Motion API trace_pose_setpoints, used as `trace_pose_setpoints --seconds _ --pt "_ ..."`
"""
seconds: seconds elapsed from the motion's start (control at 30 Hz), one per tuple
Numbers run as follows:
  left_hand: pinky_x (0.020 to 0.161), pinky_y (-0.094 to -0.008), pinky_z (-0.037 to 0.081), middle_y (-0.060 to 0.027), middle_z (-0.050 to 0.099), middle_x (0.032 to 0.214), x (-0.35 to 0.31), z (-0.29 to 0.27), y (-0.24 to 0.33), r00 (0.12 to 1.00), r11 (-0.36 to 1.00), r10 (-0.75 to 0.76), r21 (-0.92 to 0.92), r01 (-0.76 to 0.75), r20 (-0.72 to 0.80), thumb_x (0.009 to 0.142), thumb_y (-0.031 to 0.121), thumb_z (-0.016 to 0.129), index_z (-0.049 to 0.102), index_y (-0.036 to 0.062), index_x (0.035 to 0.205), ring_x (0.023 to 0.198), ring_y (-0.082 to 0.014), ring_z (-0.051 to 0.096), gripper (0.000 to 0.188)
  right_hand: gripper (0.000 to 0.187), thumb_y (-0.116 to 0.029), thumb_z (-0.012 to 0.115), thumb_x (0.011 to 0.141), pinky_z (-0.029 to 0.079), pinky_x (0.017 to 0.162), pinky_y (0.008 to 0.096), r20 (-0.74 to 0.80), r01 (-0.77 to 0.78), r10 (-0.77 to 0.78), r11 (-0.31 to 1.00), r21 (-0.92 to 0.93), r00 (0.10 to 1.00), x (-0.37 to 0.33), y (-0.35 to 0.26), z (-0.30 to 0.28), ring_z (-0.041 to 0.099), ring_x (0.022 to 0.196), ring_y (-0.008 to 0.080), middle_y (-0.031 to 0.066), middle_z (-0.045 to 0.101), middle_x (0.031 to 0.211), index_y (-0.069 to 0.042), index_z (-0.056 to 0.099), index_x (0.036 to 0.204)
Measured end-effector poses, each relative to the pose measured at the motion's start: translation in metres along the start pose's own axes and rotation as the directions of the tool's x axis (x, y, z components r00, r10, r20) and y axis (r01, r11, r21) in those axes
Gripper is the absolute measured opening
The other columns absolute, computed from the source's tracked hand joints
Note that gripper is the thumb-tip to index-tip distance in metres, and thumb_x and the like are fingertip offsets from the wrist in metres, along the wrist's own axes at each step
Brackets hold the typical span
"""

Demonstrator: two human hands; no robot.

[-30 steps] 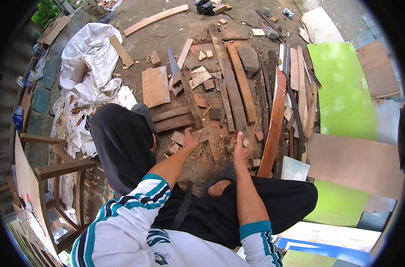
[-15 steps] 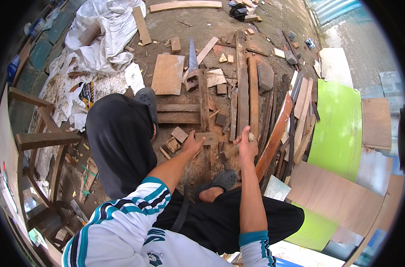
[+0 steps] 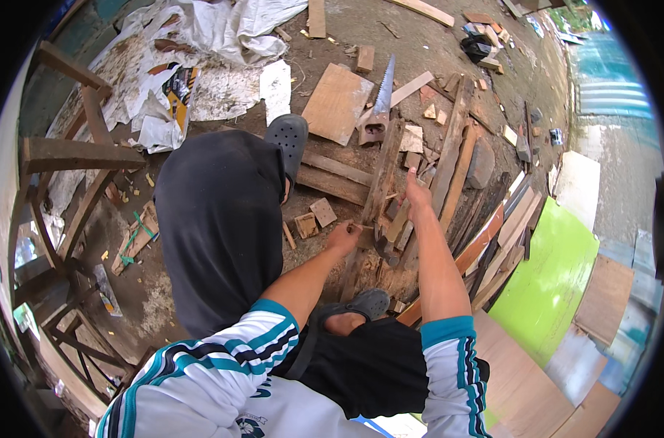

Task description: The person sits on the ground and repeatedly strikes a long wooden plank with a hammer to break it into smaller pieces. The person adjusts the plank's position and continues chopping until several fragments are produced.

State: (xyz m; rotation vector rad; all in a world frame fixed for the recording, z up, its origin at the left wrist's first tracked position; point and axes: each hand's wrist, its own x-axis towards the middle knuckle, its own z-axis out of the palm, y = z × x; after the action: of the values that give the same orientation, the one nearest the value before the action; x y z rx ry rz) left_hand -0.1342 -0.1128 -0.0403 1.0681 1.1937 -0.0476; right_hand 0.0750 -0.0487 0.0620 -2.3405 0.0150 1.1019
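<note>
My right hand [image 3: 418, 194] is wrapped round the wooden handle of a hammer [image 3: 397, 225]. The dark hammer head points down, close to the small wood piece [image 3: 365, 237] that my left hand [image 3: 344, 238] pinches at its edge. That piece lies across a narrow upright-running wooden strip [image 3: 352, 274] on the ground between my feet. Whether the hammer touches the wood, I cannot tell. Two small wood blocks [image 3: 322, 212] lie left of my left hand. Ahead of my hands, a handsaw [image 3: 384, 91] rests with its handle toward me.
A square wooden board [image 3: 338, 102] and long timber beams [image 3: 449, 146] lie ahead. A grey stone [image 3: 481, 165] sits beside the beams. To the right are wood strips and a lime-green sheet [image 3: 543, 281]. A wooden frame [image 3: 84, 150] stands at left, near white sheeting [image 3: 230, 29].
The view has turned, so the scene appears tilted and shifted. The hammer has come closer to the wood piece under my left hand, and my right arm reaches farther forward.
</note>
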Motion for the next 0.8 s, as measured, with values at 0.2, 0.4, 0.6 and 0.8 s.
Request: trace_pose_setpoints --seconds 0.2,0.4,0.6,0.8 --pt "0.099 -0.0439 0.046 -0.0215 0.059 0.131 0.003 -0.008 0.003 1.000 0.997 0.028 0.078 -0.027 -0.005 0.094 0.050 0.057 0.048 0.0043 0.141 0.119 -0.0362 0.058 0.066 0.082 -0.064 0.057 0.090 0.043 0.051 0.0434 0.030 -0.063 0.062 0.998 0.006 0.998 0.018 -0.014 0.019 0.048 0.053 0.0243 0.0119 0.051 0.072 0.011 0.047 0.121" --pt "0.098 -0.0452 0.046 -0.0221 0.060 0.127 0.003 -0.007 0.002 1.000 0.992 0.014 0.124 -0.013 -0.006 0.096 0.049 0.055 0.047 0.0026 0.141 0.117 -0.0369 0.058 0.065 0.076 -0.064 0.055 0.091 0.045 0.052 0.0454 0.116 -0.073 0.078 0.996 -0.045 0.990 0.019 -0.022 0.028 0.049 0.055 0.0242 0.0110 0.051 0.072 0.006 0.049 0.120" --pt "0.096 -0.0449 0.047 -0.0208 0.062 0.124 -0.008 -0.009 0.012 1.000 0.995 -0.029 0.092 0.029 -0.008 0.096 0.051 0.054 0.047 0.0042 0.141 0.113 -0.0357 0.060 0.065 0.067 -0.068 0.052 0.091 0.046 0.057 0.0478 0.125 -0.119 0.134 0.985 -0.122 0.983 0.039 -0.021 0.029 0.049 0.059 0.0234 0.0077 0.050 0.071 -0.003 0.052 0.108" --pt "0.097 -0.0428 0.047 -0.0203 0.062 0.125 -0.010 -0.006 0.006 0.999 0.991 0.044 0.125 -0.043 -0.005 0.096 0.055 0.052 0.047 0.0060 0.143 0.114 -0.0342 0.061 0.068 0.060 -0.069 0.054 0.089 0.044 0.059 0.0447 0.170 -0.141 0.167 0.978 -0.152 0.971 0.066 -0.016 0.034 0.047 0.059 0.0218 0.0038 0.047 0.067 -0.009 0.053 0.088"
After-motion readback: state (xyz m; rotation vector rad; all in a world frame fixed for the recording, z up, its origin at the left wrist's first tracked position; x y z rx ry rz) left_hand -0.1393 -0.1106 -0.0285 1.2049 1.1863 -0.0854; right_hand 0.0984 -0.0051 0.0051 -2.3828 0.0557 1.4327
